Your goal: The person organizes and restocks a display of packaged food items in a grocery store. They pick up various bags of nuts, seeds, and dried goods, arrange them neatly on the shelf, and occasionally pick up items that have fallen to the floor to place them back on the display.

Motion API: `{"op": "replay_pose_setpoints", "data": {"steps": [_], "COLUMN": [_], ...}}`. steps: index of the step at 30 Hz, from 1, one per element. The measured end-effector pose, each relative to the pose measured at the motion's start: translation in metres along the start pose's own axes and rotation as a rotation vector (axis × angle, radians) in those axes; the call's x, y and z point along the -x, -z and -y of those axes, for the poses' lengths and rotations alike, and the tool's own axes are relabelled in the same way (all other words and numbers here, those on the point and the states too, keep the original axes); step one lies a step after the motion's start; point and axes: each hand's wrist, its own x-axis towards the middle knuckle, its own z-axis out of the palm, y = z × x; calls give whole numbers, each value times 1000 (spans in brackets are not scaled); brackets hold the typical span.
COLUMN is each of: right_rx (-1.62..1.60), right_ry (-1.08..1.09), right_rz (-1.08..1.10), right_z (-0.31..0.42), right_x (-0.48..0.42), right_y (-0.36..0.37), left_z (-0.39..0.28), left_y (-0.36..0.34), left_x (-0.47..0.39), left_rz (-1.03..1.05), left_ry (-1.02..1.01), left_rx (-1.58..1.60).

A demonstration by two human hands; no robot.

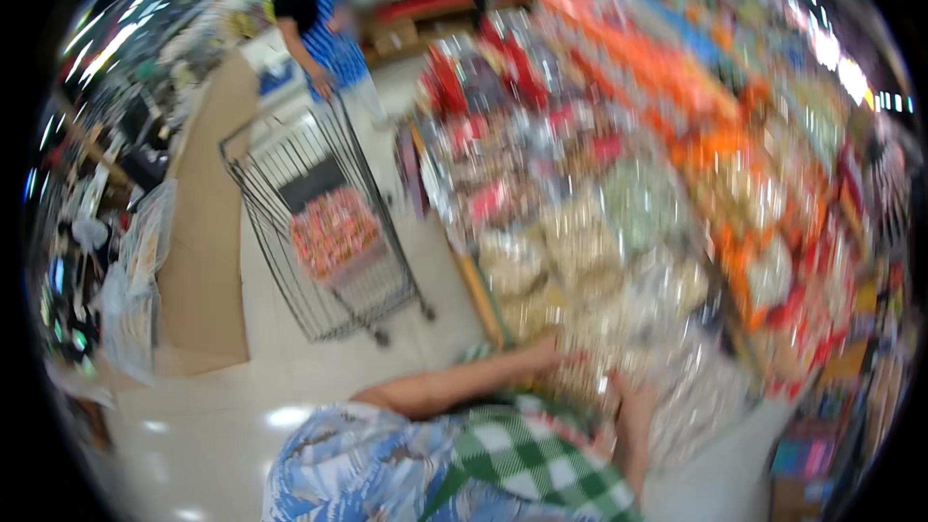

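Note:
My left hand [554, 355] reaches over the near edge of a display bin filled with clear plastic bags of dry food. It is at a clear bag of small tan pieces [583, 373]. Close by on the right, my right hand [632, 393] is at the same bag's near side. Motion blur hides the fingers, so I cannot tell how firmly either hand grips. Paler bags [696, 406] lie right of my right hand. Beyond my left hand are more cream and tan bags [583, 239] and a pale green bag [641, 206].
A wire shopping cart [326, 232] carrying pink-and-orange packets [337, 232] stands left of the bin. A person in a blue apron [326, 29] has a hand on its handle. A brown board or counter side [206, 232] borders the aisle. Orange packets [747, 174] fill the right-hand display.

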Motion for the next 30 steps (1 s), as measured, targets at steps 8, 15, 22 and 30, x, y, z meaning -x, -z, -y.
{"op": "replay_pose_setpoints", "data": {"steps": [8,15,22,30], "right_rx": [1,-75,1,63], "right_ry": [20,-11,-50,-54], "right_rz": [-19,-15,57,57], "right_z": [-15,-2,-12,-13], "right_x": [34,4,4,-3], "right_y": [-22,-23,-30,-29], "left_z": [64,39,23,46], "left_y": [38,114,181,177], "left_x": [-9,-53,-129,-152], "left_rz": [127,-119,-528,-1183], "left_ry": [39,-108,-315,-490], "left_rx": [484,615,641,-753]}}
